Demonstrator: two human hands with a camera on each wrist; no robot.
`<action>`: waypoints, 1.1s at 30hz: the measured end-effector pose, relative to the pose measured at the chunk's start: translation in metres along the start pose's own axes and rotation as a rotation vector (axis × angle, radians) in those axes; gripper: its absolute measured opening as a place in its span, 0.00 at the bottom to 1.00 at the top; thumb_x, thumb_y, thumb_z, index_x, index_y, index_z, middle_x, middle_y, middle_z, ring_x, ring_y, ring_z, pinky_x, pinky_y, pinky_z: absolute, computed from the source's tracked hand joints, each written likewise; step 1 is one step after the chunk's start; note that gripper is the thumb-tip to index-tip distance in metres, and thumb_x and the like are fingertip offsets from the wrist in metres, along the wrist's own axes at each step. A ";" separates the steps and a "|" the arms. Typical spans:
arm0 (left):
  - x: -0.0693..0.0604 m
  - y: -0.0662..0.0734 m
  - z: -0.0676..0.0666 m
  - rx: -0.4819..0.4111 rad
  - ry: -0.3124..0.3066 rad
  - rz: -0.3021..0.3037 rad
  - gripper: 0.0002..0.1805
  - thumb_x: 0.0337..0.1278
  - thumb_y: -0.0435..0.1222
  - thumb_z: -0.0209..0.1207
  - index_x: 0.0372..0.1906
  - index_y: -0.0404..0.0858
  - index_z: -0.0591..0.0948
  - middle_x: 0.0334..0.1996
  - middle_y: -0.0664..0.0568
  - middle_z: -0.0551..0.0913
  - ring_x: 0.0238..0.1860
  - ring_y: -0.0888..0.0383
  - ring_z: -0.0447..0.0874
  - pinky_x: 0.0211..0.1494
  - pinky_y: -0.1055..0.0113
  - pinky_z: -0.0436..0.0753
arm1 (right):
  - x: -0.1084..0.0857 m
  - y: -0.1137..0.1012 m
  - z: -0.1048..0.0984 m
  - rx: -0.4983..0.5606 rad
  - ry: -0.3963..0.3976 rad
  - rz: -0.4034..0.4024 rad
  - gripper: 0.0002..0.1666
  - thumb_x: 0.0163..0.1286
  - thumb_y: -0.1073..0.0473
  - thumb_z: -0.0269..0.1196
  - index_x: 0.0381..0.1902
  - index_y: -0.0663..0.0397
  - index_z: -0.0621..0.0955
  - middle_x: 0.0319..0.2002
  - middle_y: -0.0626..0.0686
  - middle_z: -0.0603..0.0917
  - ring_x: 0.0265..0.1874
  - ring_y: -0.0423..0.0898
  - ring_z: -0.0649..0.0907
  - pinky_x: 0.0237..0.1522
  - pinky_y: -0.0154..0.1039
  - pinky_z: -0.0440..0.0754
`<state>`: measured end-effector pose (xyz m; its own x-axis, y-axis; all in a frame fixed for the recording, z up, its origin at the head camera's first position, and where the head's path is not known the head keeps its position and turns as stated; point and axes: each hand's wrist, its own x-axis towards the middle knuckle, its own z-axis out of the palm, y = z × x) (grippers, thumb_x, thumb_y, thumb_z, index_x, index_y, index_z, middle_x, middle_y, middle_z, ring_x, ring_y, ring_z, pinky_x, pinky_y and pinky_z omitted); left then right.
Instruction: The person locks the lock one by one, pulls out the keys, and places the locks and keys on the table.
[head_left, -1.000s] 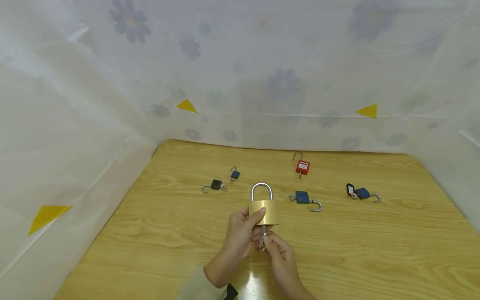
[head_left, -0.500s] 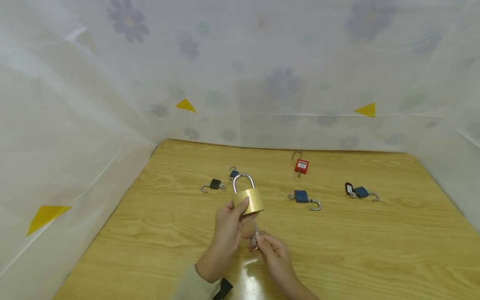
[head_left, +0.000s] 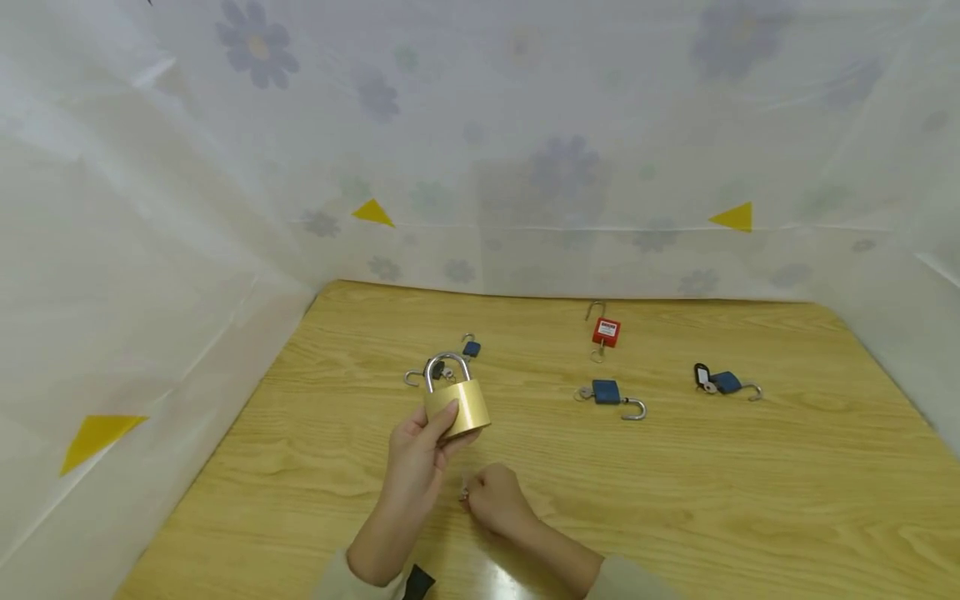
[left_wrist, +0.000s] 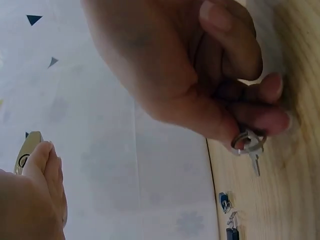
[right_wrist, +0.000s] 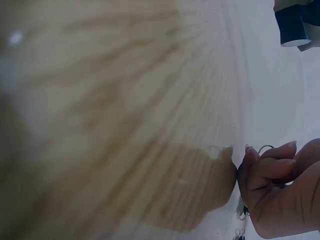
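My left hand [head_left: 412, 462] grips a large brass padlock [head_left: 459, 408] above the table, thumb across its front. Its steel shackle stands up, both legs in the body. In the left wrist view, only an edge of the padlock [left_wrist: 30, 150] shows beyond the fingers. My right hand [head_left: 498, 500], to the right and lower, pinches a small key [left_wrist: 255, 162] on a ring [left_wrist: 247, 142]. In the right wrist view, this hand [right_wrist: 280, 190] is close over the table and the ring [right_wrist: 266, 147] sticks up between its fingers. The key is apart from the padlock.
Several padlocks with open shackles and keys lie farther back: a black one [head_left: 437, 368] partly behind the brass padlock, a small blue one [head_left: 471, 349], a red one [head_left: 607, 332], a blue one [head_left: 606, 392], and another blue one [head_left: 726, 382] with a black tag [head_left: 701, 376]. Floral sheeting [head_left: 562, 167] encloses the table.
The key has come out of the brass padlock's underside. My left hand has carried the padlock left. My right hand has moved left with the key and turned over, closer to the table.
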<state>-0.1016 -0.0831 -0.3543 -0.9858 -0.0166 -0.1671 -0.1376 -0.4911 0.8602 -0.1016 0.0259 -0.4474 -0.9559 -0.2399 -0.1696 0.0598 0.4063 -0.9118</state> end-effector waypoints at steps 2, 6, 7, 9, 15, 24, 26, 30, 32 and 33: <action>-0.001 -0.001 -0.002 0.010 -0.011 -0.009 0.25 0.64 0.31 0.51 0.61 0.20 0.62 0.50 0.40 0.77 0.44 0.58 0.84 0.49 0.71 0.82 | 0.005 -0.003 0.005 -0.051 0.021 -0.003 0.23 0.56 0.71 0.47 0.06 0.46 0.61 0.06 0.40 0.61 0.05 0.34 0.59 0.07 0.24 0.55; -0.001 -0.003 -0.005 0.035 -0.021 -0.031 0.25 0.64 0.31 0.50 0.61 0.21 0.62 0.51 0.38 0.76 0.44 0.58 0.84 0.50 0.71 0.81 | 0.011 -0.005 0.009 -0.141 0.023 -0.002 0.20 0.50 0.70 0.48 0.07 0.44 0.58 0.07 0.40 0.59 0.07 0.35 0.57 0.08 0.25 0.52; -0.001 -0.004 -0.005 0.028 -0.022 -0.040 0.25 0.64 0.31 0.50 0.61 0.20 0.62 0.52 0.37 0.75 0.45 0.57 0.84 0.50 0.70 0.81 | 0.013 -0.006 0.010 -0.179 0.023 0.004 0.19 0.49 0.69 0.48 0.08 0.44 0.59 0.07 0.41 0.59 0.07 0.35 0.57 0.09 0.25 0.51; -0.001 -0.004 -0.005 0.024 -0.020 -0.055 0.25 0.64 0.30 0.50 0.61 0.20 0.62 0.53 0.34 0.74 0.45 0.56 0.84 0.51 0.70 0.81 | 0.014 -0.006 0.011 -0.253 0.024 0.013 0.13 0.47 0.68 0.49 0.09 0.48 0.64 0.08 0.42 0.60 0.08 0.36 0.57 0.09 0.26 0.51; 0.000 -0.006 -0.007 -0.003 -0.019 -0.080 0.25 0.64 0.30 0.50 0.61 0.19 0.61 0.56 0.29 0.71 0.48 0.52 0.83 0.51 0.68 0.80 | 0.014 -0.013 0.013 -0.430 0.059 0.053 0.08 0.49 0.59 0.57 0.20 0.59 0.76 0.11 0.46 0.66 0.10 0.38 0.60 0.11 0.28 0.55; 0.004 -0.008 -0.018 0.127 -0.023 -0.062 0.24 0.63 0.30 0.51 0.59 0.19 0.64 0.54 0.30 0.73 0.44 0.56 0.84 0.48 0.71 0.82 | 0.016 -0.008 -0.007 -0.392 0.011 -0.002 0.20 0.61 0.62 0.53 0.10 0.48 0.64 0.10 0.43 0.61 0.10 0.37 0.60 0.10 0.25 0.55; 0.008 -0.008 -0.022 0.198 -0.029 -0.064 0.23 0.63 0.30 0.52 0.58 0.19 0.65 0.53 0.29 0.74 0.44 0.55 0.84 0.47 0.71 0.82 | 0.018 -0.010 -0.021 -0.243 0.008 -0.007 0.19 0.66 0.62 0.50 0.14 0.54 0.70 0.11 0.45 0.65 0.10 0.37 0.62 0.11 0.26 0.58; 0.019 -0.010 -0.033 0.368 -0.087 -0.120 0.22 0.64 0.31 0.51 0.56 0.18 0.67 0.51 0.27 0.75 0.45 0.51 0.83 0.48 0.68 0.83 | 0.020 -0.022 -0.047 0.100 -0.012 -0.068 0.18 0.73 0.62 0.44 0.38 0.71 0.77 0.22 0.58 0.76 0.14 0.39 0.70 0.14 0.29 0.69; 0.027 -0.012 -0.037 0.431 -0.149 -0.169 0.22 0.65 0.32 0.51 0.57 0.18 0.67 0.51 0.27 0.75 0.46 0.49 0.83 0.50 0.66 0.82 | 0.019 -0.026 -0.053 0.186 -0.023 -0.104 0.18 0.74 0.62 0.45 0.47 0.75 0.74 0.29 0.63 0.79 0.17 0.40 0.74 0.17 0.33 0.77; 0.031 -0.013 -0.039 0.450 -0.180 -0.193 0.23 0.66 0.33 0.50 0.57 0.18 0.66 0.52 0.27 0.74 0.47 0.48 0.83 0.51 0.65 0.82 | 0.019 -0.027 -0.054 0.215 -0.037 -0.112 0.19 0.73 0.63 0.45 0.51 0.77 0.72 0.31 0.65 0.79 0.19 0.40 0.76 0.19 0.35 0.79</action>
<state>-0.1271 -0.1115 -0.3894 -0.9339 0.2064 -0.2920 -0.3074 -0.0464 0.9504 -0.1370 0.0581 -0.4054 -0.9489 -0.3071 -0.0727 0.0175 0.1788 -0.9837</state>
